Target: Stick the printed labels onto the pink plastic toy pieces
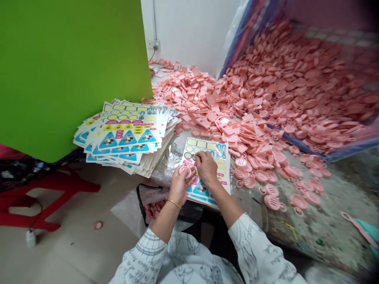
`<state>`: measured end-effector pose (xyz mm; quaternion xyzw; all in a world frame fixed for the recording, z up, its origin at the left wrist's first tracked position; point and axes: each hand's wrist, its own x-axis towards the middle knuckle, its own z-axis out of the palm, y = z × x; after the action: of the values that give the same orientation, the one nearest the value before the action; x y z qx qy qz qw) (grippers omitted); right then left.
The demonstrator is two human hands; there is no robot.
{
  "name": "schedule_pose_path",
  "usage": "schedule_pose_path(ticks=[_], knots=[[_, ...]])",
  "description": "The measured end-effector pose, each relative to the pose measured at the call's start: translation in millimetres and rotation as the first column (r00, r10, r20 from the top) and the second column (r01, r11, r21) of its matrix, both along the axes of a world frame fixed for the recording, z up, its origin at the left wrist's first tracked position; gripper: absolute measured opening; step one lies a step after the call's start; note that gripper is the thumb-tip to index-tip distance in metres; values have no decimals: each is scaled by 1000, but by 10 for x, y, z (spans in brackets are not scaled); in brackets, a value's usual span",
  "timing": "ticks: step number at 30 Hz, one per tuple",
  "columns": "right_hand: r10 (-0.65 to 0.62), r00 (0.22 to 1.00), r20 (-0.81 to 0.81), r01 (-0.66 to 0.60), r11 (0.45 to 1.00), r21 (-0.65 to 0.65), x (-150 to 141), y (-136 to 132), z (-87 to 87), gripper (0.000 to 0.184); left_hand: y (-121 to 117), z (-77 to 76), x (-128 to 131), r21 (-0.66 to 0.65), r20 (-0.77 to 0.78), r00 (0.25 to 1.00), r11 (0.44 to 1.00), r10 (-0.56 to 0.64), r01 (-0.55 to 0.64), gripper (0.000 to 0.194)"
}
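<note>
My left hand (179, 185) is shut on a round pink plastic piece (185, 170), held up at the fingertips. My right hand (206, 167) rests over a printed sticker sheet (207, 145) with yellow, blue and white shapes, its fingertips pinching a small thin item (193, 157) too small to name. That sheet lies on a clear plastic-covered surface (168, 161), directly under both hands. Loose pink plastic pieces (248, 181) lie just to the right of it. A stack of similar sticker sheets (127, 134) sits to the left.
A large heap of pink plastic pieces (296, 86) fills the far right, partly inside a blue-edged sheet. A green board (68, 71) stands at left, beside a white wall (189, 31). Below are a black bag (148, 207), a red stool (44, 197) and a white bottle (30, 238).
</note>
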<state>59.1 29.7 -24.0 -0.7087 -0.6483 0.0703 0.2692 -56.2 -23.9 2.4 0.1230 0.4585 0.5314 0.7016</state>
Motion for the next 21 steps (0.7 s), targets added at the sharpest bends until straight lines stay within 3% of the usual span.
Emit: schedule_pose_path(ticks=[11, 18, 21], knots=[[30, 994, -103, -39, 995, -94, 57, 26, 53, 19, 10, -7, 0, -14, -5, 1000, 1000, -9, 9, 21], [-102, 994, -45, 79, 933, -351, 10, 279, 305, 30, 10, -15, 4, -3, -20, 1000, 1000, -16, 16, 19], [-109, 966, -234, -13, 884, -467, 95, 472, 362, 34, 6, -10, 6, -11, -31, 999, 1000, -28, 28, 19]])
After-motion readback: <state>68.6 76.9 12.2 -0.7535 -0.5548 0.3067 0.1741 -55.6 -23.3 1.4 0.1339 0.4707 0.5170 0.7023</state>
